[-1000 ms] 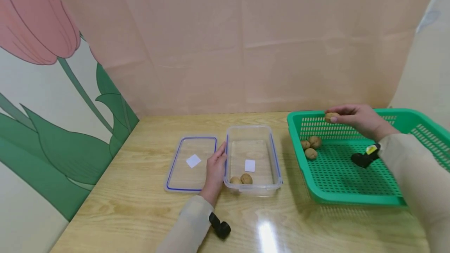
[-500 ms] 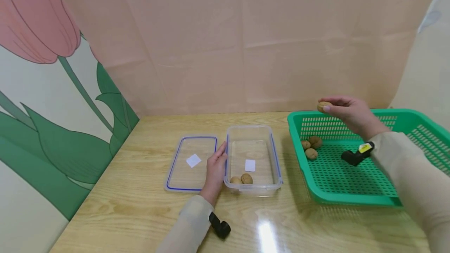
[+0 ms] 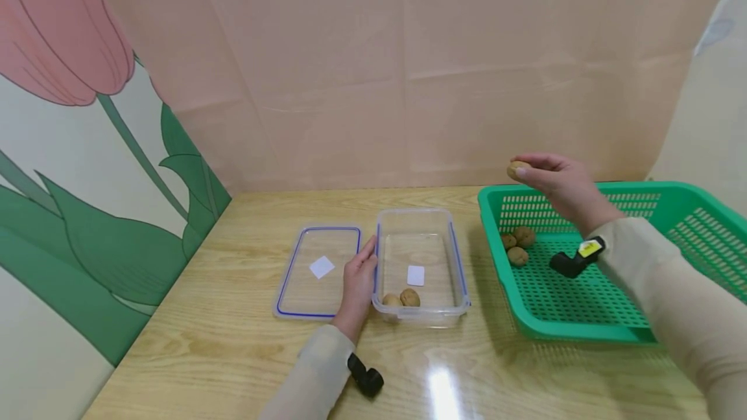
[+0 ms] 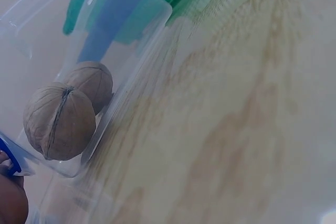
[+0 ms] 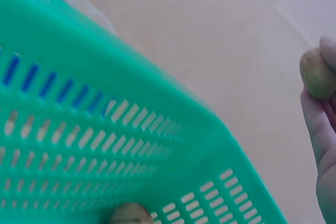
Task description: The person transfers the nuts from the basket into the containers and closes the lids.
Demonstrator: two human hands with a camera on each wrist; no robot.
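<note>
My right hand (image 3: 563, 186) pinches a walnut (image 3: 517, 169) between thumb and fingertips, raised above the green basket's far left part. The same walnut (image 5: 316, 74) shows at the right edge of the right wrist view. My left hand (image 3: 357, 280) rests with fairly straight fingers against the left side of a clear plastic container (image 3: 458, 258). Two walnuts (image 4: 60, 120) lie together in that container, in its near left corner. Inside the green basket (image 3: 508, 297), several more walnuts (image 3: 517, 256) sit by the left wall.
A clear lid (image 3: 297, 290) with a blue seal lies on the wooden table (image 3: 233, 342), left of the container and partly behind my left hand. The basket's raised left rim stands between the container and the basket's walnuts. A wall covering (image 3: 327, 83) rises behind the table.
My right hand has risen and moved left with the walnut, from the basket's far rim to above it. The left hand, container and lid stay where they were.
</note>
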